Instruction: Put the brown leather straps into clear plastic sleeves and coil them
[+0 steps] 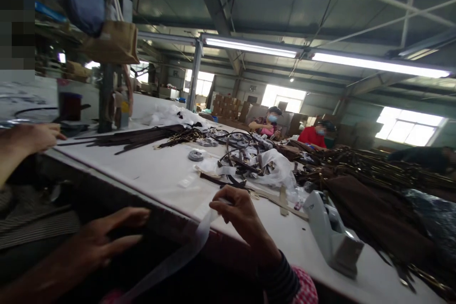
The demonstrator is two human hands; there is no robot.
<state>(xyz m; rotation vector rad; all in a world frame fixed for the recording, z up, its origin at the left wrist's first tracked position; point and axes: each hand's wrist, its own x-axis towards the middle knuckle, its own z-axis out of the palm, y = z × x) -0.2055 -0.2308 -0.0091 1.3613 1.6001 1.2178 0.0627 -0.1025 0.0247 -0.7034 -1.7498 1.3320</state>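
Note:
My right hand [238,213] is over the table's front edge, thumb and fingers pinched on the end of a long translucent plastic strip [201,237]. The strip hangs from the fingers and trails down to the lower left, below the tabletop. Off to the left, my left hand [110,240] is held below the table edge, thumb and fingers apart, with nothing between them. Just beyond my right hand lie dark straps [223,180] and a pale strap [283,199]. A grey tape dispenser [333,232] stands to its right.
A co-worker's hand [39,137] rests at the table's left edge. Dark strips [142,138], a grey coil [195,155] and crumpled clear plastic [276,168] lie on the white table [149,171]. Brown material [370,209] is heaped at right. A post [106,90] rises at left.

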